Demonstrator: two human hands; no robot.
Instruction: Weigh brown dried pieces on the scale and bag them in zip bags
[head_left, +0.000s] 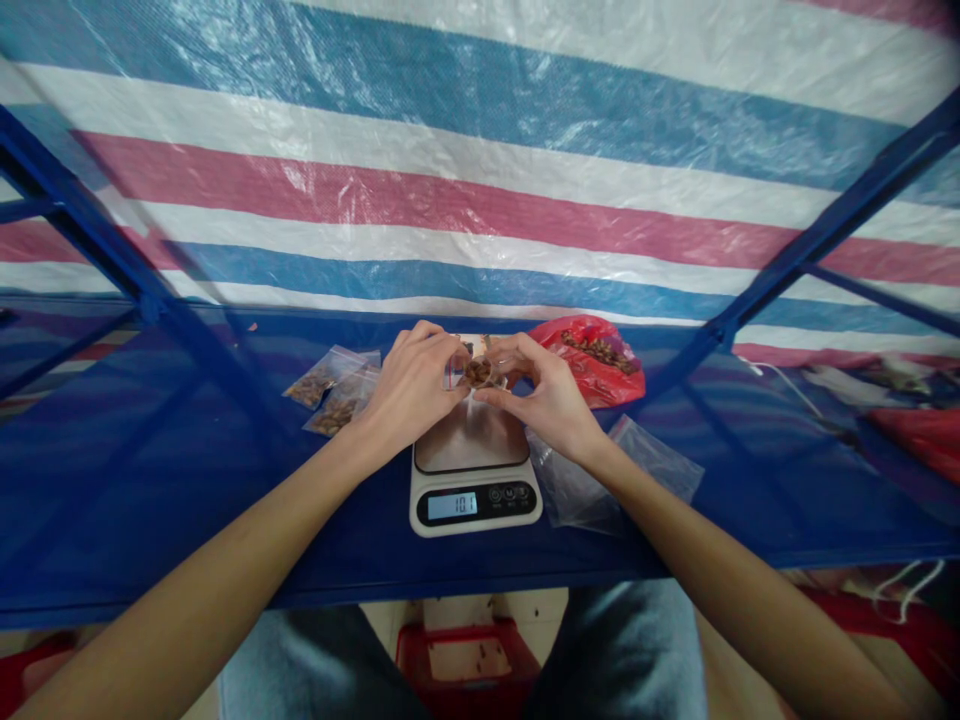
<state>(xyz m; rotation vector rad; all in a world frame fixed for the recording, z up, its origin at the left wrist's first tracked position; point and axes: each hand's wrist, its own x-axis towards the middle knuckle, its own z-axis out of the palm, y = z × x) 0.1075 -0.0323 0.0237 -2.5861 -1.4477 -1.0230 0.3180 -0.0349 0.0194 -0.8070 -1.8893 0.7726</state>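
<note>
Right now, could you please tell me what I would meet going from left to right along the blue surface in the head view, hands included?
Filled clear bags, left hand, small bag of brown pieces between the hands, right hand, open red bag, blurred red item near the picture's edge.
</note>
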